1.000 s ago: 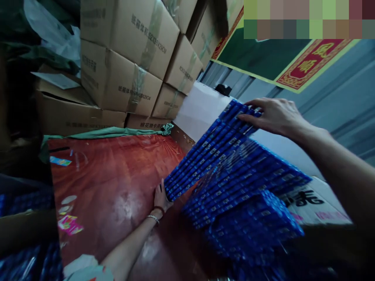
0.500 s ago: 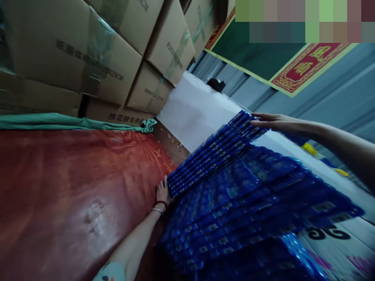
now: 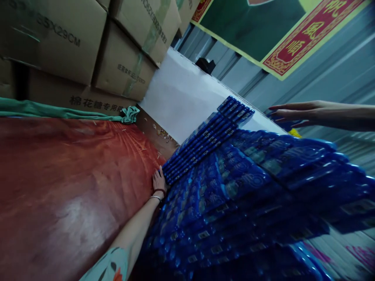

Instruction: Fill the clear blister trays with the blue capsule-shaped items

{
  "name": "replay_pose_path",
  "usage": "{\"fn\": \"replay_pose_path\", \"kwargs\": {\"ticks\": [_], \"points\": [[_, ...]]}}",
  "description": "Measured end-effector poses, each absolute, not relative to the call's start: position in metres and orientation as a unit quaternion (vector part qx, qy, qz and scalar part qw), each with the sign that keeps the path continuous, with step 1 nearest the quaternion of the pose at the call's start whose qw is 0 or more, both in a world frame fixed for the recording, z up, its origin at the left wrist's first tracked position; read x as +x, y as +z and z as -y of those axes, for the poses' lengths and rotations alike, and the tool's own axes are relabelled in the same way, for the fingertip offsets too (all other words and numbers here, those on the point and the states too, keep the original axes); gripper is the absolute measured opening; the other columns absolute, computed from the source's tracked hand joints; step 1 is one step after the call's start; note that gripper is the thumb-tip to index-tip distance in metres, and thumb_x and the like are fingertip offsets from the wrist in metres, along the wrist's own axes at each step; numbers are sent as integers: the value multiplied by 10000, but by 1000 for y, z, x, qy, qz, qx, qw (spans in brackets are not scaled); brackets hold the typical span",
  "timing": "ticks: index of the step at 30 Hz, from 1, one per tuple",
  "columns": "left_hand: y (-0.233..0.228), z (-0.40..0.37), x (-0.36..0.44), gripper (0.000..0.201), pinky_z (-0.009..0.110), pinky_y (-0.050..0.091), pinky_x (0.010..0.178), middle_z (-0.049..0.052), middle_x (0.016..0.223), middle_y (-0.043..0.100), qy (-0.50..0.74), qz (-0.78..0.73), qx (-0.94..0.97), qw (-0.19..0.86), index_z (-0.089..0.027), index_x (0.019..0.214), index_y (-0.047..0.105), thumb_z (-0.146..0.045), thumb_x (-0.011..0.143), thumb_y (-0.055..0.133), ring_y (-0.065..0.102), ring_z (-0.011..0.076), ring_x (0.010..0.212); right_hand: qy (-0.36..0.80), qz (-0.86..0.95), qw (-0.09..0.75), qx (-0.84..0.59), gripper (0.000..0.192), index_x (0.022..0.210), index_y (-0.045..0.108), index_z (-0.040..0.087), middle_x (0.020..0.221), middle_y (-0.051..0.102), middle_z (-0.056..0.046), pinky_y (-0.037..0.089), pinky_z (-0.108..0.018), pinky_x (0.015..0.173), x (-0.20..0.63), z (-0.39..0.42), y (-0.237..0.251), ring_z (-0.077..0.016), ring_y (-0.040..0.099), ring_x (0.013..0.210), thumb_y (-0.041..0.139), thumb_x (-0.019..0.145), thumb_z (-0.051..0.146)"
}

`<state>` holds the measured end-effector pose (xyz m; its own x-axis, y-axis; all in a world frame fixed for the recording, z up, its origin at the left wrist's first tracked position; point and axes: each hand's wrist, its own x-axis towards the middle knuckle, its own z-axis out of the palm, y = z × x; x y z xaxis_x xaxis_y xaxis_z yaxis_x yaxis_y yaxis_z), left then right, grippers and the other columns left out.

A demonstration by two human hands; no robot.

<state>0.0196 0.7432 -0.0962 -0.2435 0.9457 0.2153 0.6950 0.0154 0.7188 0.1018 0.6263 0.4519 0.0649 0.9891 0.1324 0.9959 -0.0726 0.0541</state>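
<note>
A tall stack of blue packs (image 3: 234,183), slim boxes in glossy, crinkly wrap with small barcode labels along their edges, stands on a polished reddish wooden worktop (image 3: 73,187). The layers sit stepped and skewed against one another, so the stack looks likely to slide or topple if pressed unevenly; the slick wrap would let the layers slip. The left hand (image 3: 159,181), a bracelet on its wrist, presses flat with fingers spread against the stack's lower near corner, gripping nothing. The right hand (image 3: 293,113) hovers open, fingers straight, just beyond the stack's top edge, apart from the packs and holding nothing. Behind the stack lies a smooth white sheet (image 3: 181,97). To the stack's left, taped cardboard boxes (image 3: 88,50) rise above a crumpled green cloth (image 3: 67,113). A red and gold banner (image 3: 299,43) hangs above the stack
</note>
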Motion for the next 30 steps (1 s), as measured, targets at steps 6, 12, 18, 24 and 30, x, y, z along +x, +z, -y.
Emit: {"fn": "replay_pose_path", "kwargs": {"ticks": [6, 12, 18, 24, 30], "points": [[-97, -755, 33, 1179, 446, 299, 1034, 229, 1282, 397, 394, -688, 587, 162, -45, 1452, 96, -343, 542, 783, 407, 350, 1218, -176, 705, 50, -685, 511, 1208, 569, 392, 1251, 604, 15, 378, -499, 1058, 120, -580, 455, -284, 485, 1236, 505, 768, 643], [-100, -757, 22, 1233, 396, 323, 1016, 209, 1281, 398, 388, -666, 613, 170, -69, 1455, 49, -390, 527, 795, 414, 329, 1220, -155, 698, 48, -697, 635, 1255, 554, 286, 1180, 646, -38, 464, -448, 991, 123, -591, 441, -282, 593, 1100, 524, 738, 654], [-101, -753, 17, 1180, 366, 330, 1019, 195, 1305, 404, 387, -665, 618, 163, -107, 1455, 81, -376, 553, 792, 435, 303, 1222, -241, 706, 44, -665, 674, 1365, 439, 223, 1300, 557, -84, 489, -439, 943, 66, -636, 420, -273, 611, 1039, 447, 819, 617], [-110, -755, 17, 1177, 403, 319, 1049, 200, 1345, 375, 419, -645, 613, 182, -141, 1459, 54, -318, 564, 797, 378, 325, 1286, -201, 662, 35, -721, 835, 1437, 295, 203, 1247, 579, -140, 598, -396, 643, 31, -673, 432, -224, 679, 692, 505, 777, 669], [-114, -754, 12, 1081, 421, 287, 1086, 220, 1416, 308, 427, -618, 622, 220, -131, 1460, 69, -197, 622, 750, 289, 342, 1352, -155, 629, -16, -761, 851, 1470, 199, 249, 1344, 489, -168, 584, -414, 646, 8, -708, 426, -232, 691, 699, 545, 785, 619]]}}
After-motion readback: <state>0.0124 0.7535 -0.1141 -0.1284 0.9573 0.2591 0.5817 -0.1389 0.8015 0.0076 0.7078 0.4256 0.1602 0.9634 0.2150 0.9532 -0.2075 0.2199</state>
